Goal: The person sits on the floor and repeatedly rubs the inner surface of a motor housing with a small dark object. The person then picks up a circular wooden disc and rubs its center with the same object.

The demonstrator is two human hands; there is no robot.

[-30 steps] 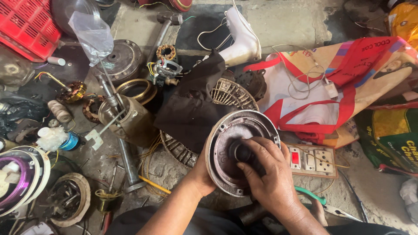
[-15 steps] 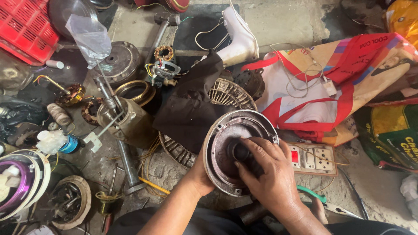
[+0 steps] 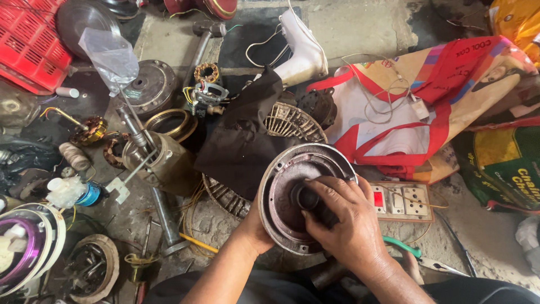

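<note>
The round metal motor cover [image 3: 292,197] sits tilted above the floor, its hollow facing you, holding a dark hub. Your left hand [image 3: 256,222] grips its lower-left rim from behind; your right hand [image 3: 343,225] curls its fingers closed on that hub.

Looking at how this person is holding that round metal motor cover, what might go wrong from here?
The left hand props the round metal cover on edge from behind, while the right hand presses its fingers into the centre hub; if the grip slips, it may drop onto the switchboard just beside it. Fingers might get nicked on the cover's rim. Loose wires and a ribbed grille crowd the floor below, so anything that falls could be lost.
</note>
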